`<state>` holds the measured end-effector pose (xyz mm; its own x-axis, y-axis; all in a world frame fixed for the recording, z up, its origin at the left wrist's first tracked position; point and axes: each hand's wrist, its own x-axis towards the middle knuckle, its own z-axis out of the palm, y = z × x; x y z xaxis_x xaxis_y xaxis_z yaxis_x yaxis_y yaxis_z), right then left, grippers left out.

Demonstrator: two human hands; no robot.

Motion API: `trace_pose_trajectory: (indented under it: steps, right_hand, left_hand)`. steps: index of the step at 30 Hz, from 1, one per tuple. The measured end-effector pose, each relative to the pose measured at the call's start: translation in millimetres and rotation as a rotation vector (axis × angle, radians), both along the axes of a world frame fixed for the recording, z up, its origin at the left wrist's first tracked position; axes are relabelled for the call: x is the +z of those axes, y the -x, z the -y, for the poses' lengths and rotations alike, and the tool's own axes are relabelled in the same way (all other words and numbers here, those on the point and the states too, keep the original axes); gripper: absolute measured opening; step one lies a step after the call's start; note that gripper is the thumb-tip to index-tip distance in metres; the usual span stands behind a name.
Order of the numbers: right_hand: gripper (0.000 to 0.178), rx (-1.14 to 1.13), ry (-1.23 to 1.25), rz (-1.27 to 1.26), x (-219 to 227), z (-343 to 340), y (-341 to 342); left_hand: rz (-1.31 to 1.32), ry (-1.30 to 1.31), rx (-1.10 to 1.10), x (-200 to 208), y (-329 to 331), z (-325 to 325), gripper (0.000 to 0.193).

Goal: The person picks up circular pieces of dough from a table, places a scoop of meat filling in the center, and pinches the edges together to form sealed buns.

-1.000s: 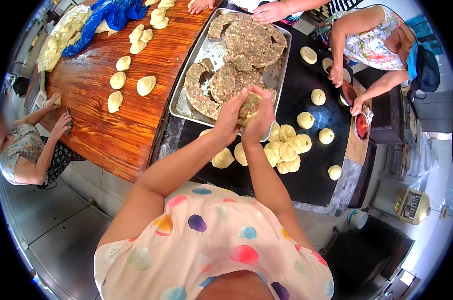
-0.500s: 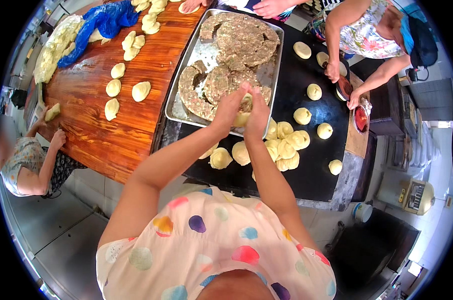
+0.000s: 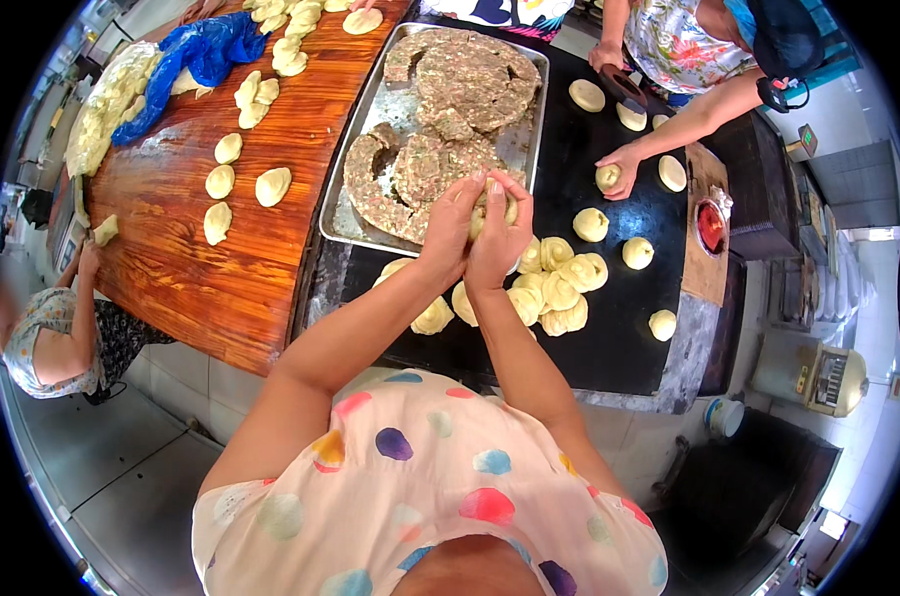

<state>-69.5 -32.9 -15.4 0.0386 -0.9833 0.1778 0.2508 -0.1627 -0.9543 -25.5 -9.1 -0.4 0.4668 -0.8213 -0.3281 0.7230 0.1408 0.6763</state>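
Observation:
Over the near edge of a metal tray, both my hands are closed round a dough bun. My left hand cups its left side. Wrapped round the other side, my right hand has its fingertips at the top of the dough. Fingers hide most of the bun, so its opening cannot be made out. Minced filling lies in large lumps in the tray. Just beneath my hands, several folded dough pieces are heaped on the black worktop.
Dough pieces lie on the wooden table at left, beside blue plastic. At right, a co-worker's hand grips a bun; their other hand holds a dark tool. A bowl of red stuff sits on a board.
My hands have drawn closer round the dough, fingers now folded over its top. The right-hand co-worker's one hand has moved from the red bowl to a bun. The view has shifted slightly.

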Motion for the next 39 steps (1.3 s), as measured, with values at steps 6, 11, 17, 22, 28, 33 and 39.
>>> trace_pose_trajectory:
  steps: [6,11,17,22,28,33,39]
  right_hand:
    - [0.024,0.05,0.314,-0.323,17.0,-6.0,8.0]
    - [0.058,0.228,-0.166,0.206,21.0,2.4,34.5]
    - [0.061,0.148,-0.304,0.369,38.4,3.5,39.2]
    - [0.043,0.004,0.088,-0.009,28.1,-12.1,38.3]
    - [0.036,0.098,0.129,-0.036,22.4,-12.3,51.1]
    - [0.084,0.395,0.28,-0.252,51.3,-4.2,76.3]
    - [0.09,0.161,0.628,-0.578,46.3,-10.7,77.9]
  left_hand:
    - [0.333,-0.028,-0.073,-18.3,-12.3,-5.0,0.034]
    - [0.377,-0.199,-0.452,26.2,-19.7,4.3,0.066]
    - [-0.16,0.006,-0.064,35.8,6.6,-9.1,0.059]
    - [0.199,0.059,-0.014,10.6,34.3,-16.8,0.032]
    - [0.561,-0.138,-0.26,8.2,10.7,-12.4,0.046]
    - [0.496,-0.122,-0.418,60.4,-17.5,-3.6,0.072]
    - [0.09,0.107,-0.438,38.8,4.8,-23.2,0.059]
